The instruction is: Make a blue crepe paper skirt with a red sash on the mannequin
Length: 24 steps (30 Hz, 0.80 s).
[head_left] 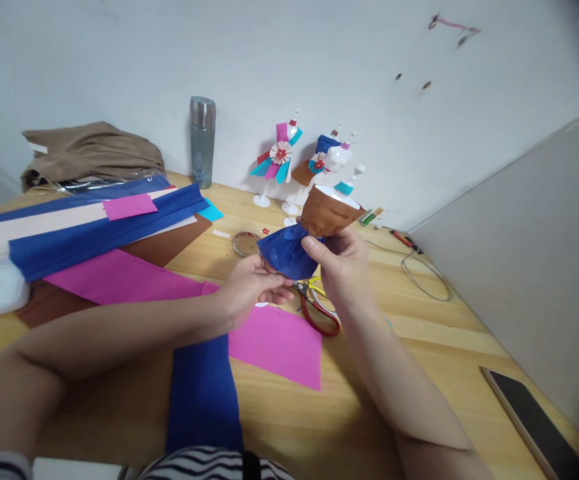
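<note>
Table (419, 333) — right hand (343, 267) gripping blue-brown piece (296, 241) — left hand (252, 285) touching.

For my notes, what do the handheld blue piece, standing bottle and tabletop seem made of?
Blue piece: probably crepe paper or thin fabric, softly lustrous, as it gathers in folds.
Bottle: likely metal, its cap shiny and silvery, its grey-green body duller, perhaps painted.
Tabletop: pale, satin-looking wood or laminate, showing streaked grain.

Pale wooden tabletop (462, 383) is leaving passage between the right forearm (394, 373) and the flat, black, gold-edged phone (536, 423). Red-handled metal scissors (300, 288) are crowding the left hand (256, 290), while small white dress-form figures (339, 158) are obstructing the way toward the white wall (134, 67).
</note>
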Each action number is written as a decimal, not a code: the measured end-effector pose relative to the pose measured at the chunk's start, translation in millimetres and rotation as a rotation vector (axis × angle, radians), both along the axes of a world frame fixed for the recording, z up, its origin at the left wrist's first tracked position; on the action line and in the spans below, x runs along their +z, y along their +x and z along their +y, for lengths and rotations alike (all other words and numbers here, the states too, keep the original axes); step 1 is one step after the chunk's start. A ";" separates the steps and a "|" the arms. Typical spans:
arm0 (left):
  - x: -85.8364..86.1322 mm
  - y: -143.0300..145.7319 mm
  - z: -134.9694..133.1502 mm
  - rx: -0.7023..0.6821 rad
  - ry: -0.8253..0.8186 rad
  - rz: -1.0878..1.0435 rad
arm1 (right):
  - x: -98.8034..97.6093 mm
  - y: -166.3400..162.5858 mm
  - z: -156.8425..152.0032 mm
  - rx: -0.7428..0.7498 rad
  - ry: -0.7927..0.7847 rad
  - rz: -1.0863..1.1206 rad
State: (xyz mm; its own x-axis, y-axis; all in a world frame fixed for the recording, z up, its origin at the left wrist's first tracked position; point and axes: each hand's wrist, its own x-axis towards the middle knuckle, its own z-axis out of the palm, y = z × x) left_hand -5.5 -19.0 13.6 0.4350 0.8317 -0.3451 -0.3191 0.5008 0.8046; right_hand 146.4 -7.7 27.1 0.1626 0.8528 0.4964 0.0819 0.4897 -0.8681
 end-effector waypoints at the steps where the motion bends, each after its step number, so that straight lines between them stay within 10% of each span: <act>1: 0.0 -0.6 0.2 0.007 -0.007 0.009 | 1.1 1.0 0.2 0.000 0.004 0.012; 24: -0.6 -7.6 25.4 0.086 0.006 -0.098 | -3.3 21.1 9.3 0.080 0.000 -0.016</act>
State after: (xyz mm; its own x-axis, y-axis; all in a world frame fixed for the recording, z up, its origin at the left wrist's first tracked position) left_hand -13.0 6.4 13.0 0.3934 0.8693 -0.2992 -0.4381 0.4634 0.7703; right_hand 167.5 1.7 23.8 0.0858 0.8626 0.4986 0.0568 0.4954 -0.8668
